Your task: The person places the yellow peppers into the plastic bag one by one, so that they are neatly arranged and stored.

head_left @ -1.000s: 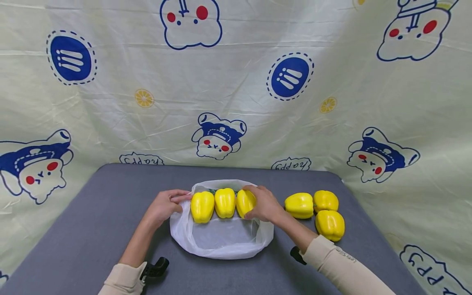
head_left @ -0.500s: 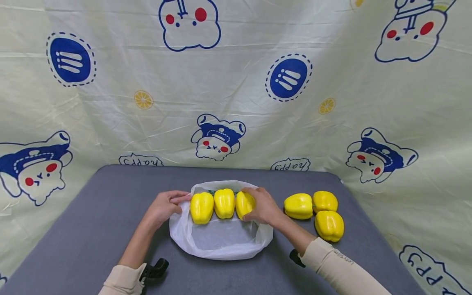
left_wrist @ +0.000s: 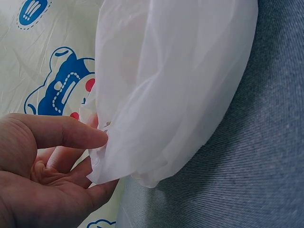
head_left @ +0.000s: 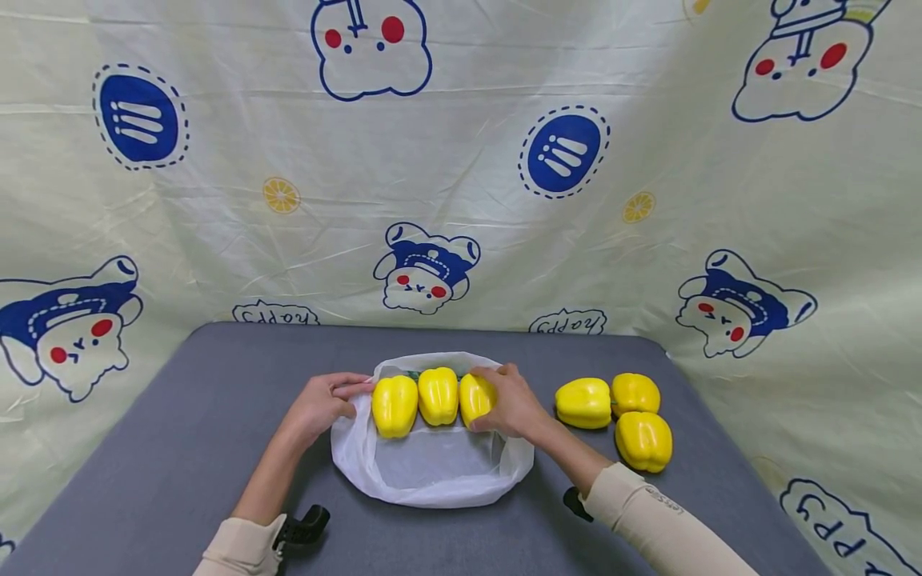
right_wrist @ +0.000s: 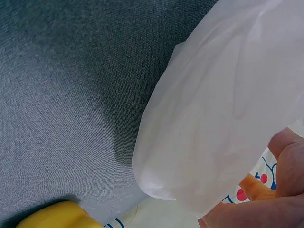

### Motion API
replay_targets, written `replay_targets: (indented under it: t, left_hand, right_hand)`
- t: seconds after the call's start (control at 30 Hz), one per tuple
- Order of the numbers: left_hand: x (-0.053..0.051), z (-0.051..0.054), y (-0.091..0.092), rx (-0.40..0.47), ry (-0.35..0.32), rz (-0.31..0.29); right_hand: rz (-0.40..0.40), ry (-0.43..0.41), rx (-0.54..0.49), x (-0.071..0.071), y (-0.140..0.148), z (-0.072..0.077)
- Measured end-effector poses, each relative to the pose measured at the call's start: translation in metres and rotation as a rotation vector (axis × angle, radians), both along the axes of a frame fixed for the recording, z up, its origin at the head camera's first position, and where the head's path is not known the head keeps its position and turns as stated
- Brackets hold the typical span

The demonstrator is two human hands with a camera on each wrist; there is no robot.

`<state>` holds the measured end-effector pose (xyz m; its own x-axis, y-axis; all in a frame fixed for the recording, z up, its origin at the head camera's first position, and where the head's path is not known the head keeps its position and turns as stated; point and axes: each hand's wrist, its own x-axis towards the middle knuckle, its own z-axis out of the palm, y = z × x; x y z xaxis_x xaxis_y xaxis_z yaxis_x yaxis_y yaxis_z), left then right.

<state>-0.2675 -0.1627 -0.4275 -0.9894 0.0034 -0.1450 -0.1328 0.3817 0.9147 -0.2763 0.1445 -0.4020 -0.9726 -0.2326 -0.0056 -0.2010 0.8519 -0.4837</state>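
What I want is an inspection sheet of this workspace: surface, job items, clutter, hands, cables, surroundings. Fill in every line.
Surface: grey cloth-topped table.
Job items: white plastic bag, mouth open, with three yellow bell peppers in a row along its far side; three loose bell peppers on the table to its right.
Clutter: nothing seen.
Left hand: pinches the bag's rim on its left side.
Right hand: grips the rightmost bagged pepper.
Cables: nothing seen.
Surroundings: pale sheet behind, printed with cartoon figures and orange slices.

Wrist views crop both hands [left_wrist: 50,166] [right_wrist: 266,209]; in the head view the right one partly hides a yellow pepper [head_left: 475,398]
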Motion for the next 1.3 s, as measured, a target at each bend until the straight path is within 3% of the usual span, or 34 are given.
replay_targets:
  t: [0.9,1.3]
  left_hand:
    - [-0.0006,-0.0011,0.0007,0.003,-0.005,0.004]
    - [0.0003,-0.0007,0.0005,-0.01,0.01,-0.004]
  right_hand:
    - [-0.014,-0.001,-0.024,-0.0025,-0.0012,-0.001]
    - [-0.002,0.028,0.024,-0.0027,-0.0009,0.0026]
